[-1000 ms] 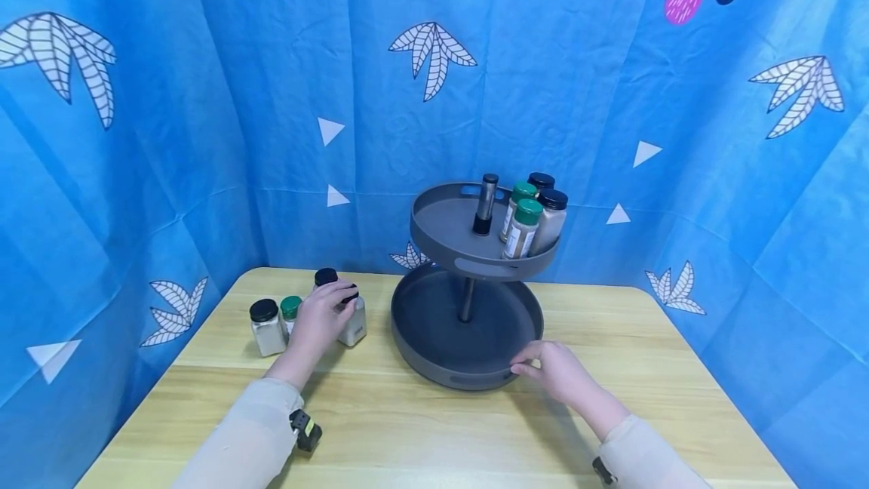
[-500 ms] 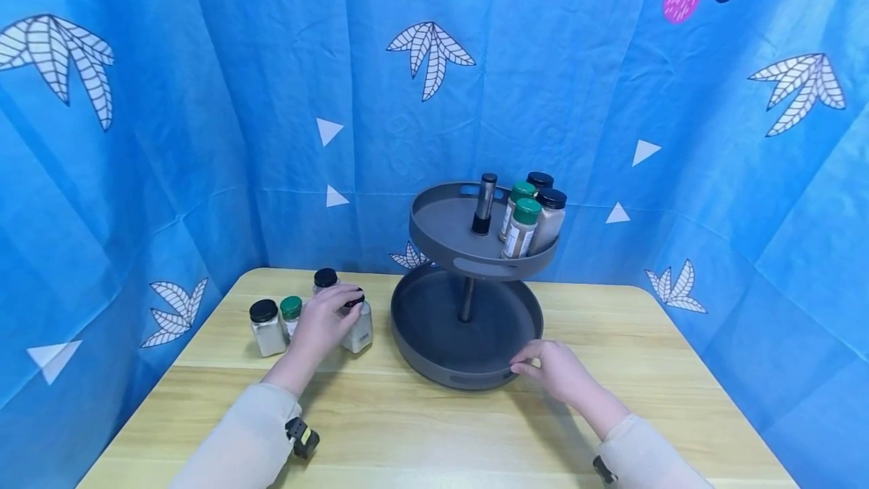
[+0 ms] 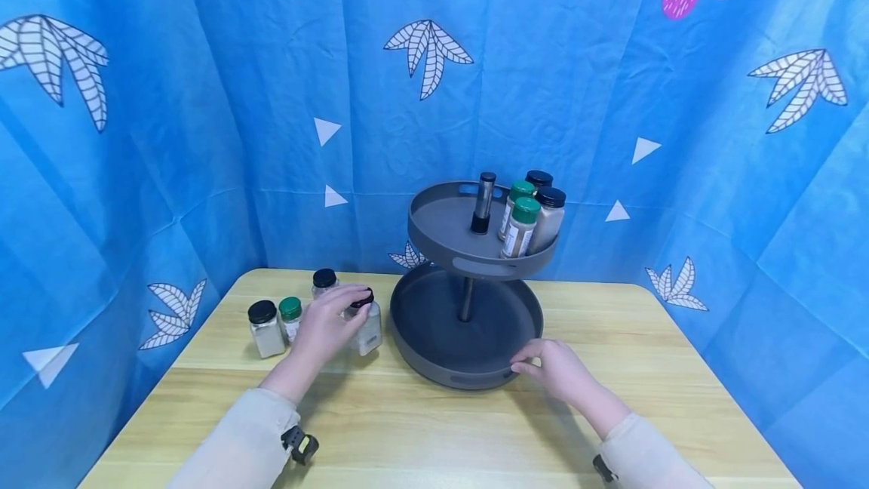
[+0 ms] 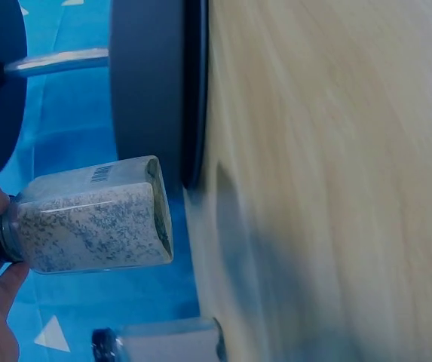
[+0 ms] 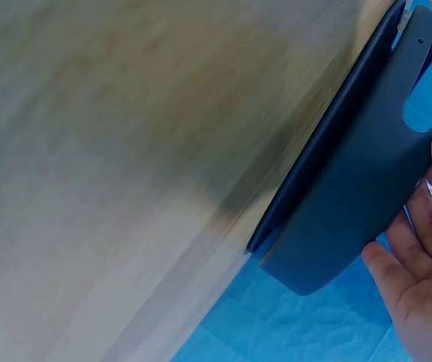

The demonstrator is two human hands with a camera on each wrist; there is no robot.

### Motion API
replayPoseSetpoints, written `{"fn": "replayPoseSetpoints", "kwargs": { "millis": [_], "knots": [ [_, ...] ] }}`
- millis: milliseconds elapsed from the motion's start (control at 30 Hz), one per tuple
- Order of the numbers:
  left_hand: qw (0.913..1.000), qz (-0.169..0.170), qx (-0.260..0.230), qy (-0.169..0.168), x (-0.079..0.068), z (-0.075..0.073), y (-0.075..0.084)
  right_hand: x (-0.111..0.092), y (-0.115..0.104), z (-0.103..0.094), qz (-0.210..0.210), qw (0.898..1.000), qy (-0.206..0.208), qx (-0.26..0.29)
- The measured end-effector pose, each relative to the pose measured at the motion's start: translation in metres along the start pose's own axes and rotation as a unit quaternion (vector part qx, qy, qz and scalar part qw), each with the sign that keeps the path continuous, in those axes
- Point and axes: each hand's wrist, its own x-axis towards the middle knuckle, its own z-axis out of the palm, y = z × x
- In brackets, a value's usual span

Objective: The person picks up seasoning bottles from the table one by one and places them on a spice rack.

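Note:
My left hand (image 3: 330, 325) grips a clear spice jar (image 4: 95, 219) by its black lid. Pale, speckled contents fill the jar, which is tilted, its base clear of the wood in the left wrist view. Just right of it stands a dark grey two-tier turntable (image 3: 434, 377). My right hand (image 3: 553, 370) pinches the rim of its lower tray, with the fingertips (image 5: 378, 249) at the tray wall. The lower tray holds nothing. On the upper tray (image 3: 441, 221), two green-lidded jars (image 3: 519, 229) and two black-lidded jars (image 3: 548, 221) stand grouped at the right.
Left of my left hand, a black-lidded jar (image 3: 268, 334) and a green-lidded jar (image 3: 290, 315) stand on the wooden table (image 3: 407, 436). Another black-lidded jar (image 3: 324, 281) stands behind the hand. A blue patterned curtain (image 3: 434, 127) hangs around the table's back and sides.
My left hand has moved right with the spice jar, toward the turntable, and the jar has tilted a little more. The right hand stays at the lower tray's rim.

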Motion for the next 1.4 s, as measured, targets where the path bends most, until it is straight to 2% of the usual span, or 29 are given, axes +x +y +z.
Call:
{"fn": "replayPoseSetpoints", "kwargs": {
  "millis": [233, 500, 800, 1400],
  "knots": [
    [0.9996, 0.023, -0.004, 0.011, 0.006, -0.002, 0.016, 0.002, 0.000, -0.002, 0.006, 1.000, -0.013, 0.003],
    [0.9971, 0.054, -0.049, 0.023, 0.009, 0.000, 0.030, 0.001, -0.002, -0.002, 0.012, 1.000, -0.017, 0.001],
    [0.9941, 0.068, -0.081, 0.023, 0.011, 0.002, 0.045, 0.001, 0.000, -0.001, 0.020, 1.000, -0.021, -0.003],
    [0.9882, 0.114, -0.097, 0.033, 0.024, 0.016, 0.074, 0.003, -0.001, -0.003, 0.030, 0.999, -0.027, -0.006]
  ]
}}
